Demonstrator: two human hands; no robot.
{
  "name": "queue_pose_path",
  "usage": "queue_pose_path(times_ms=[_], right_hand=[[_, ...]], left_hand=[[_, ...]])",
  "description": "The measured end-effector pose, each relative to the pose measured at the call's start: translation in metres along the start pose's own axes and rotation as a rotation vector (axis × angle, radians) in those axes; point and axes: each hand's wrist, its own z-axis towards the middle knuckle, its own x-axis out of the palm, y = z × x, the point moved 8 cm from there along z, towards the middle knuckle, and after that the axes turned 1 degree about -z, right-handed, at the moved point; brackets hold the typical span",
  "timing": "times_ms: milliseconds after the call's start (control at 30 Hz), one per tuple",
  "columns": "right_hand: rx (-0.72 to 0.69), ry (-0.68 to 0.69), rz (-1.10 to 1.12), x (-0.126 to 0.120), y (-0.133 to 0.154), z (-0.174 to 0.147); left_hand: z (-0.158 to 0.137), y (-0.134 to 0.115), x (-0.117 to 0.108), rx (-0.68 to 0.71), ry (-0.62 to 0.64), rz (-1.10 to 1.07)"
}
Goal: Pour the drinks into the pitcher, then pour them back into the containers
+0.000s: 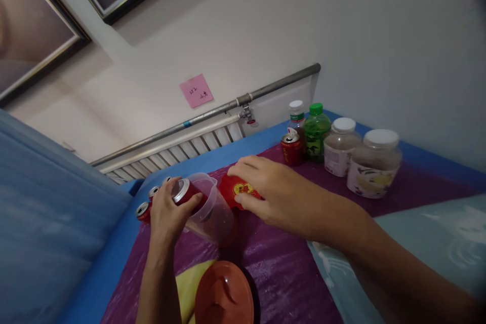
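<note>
My left hand (pixel 169 207) is wrapped round a red drink can (pixel 195 201), tilted with its silver end up and to the left. The can is at the mouth of a clear plastic jug (pixel 216 220); whether it rests on the rim I cannot tell. My right hand (pixel 261 187) is closed on a red thing with a round yellow emblem (pixel 240 191), just right of the jug. My fingers hide part of it, so its kind is unclear. Several opened red cans (pixel 143 211) stand behind my left hand.
An orange-brown dish (pixel 224 296) sits on yellow cloth (pixel 186 288) near me. At right stand a red can (pixel 291 149), a white-capped bottle (pixel 296 115), a green bottle (pixel 317 129) and two white-lidded jars (pixel 374 164). Purple cloth (pixel 281 273) covers the surface. A radiator (pixel 190 149) lies behind.
</note>
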Motion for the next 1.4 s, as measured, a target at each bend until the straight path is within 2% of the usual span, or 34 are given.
queue_pose_path(times_ms=[1400], right_hand=[[0.002,0.011,-0.033,0.0047,-0.0031,0.0003]], left_hand=[[0.0013,0.0011,0.0008,0.011,-0.005,-0.005]])
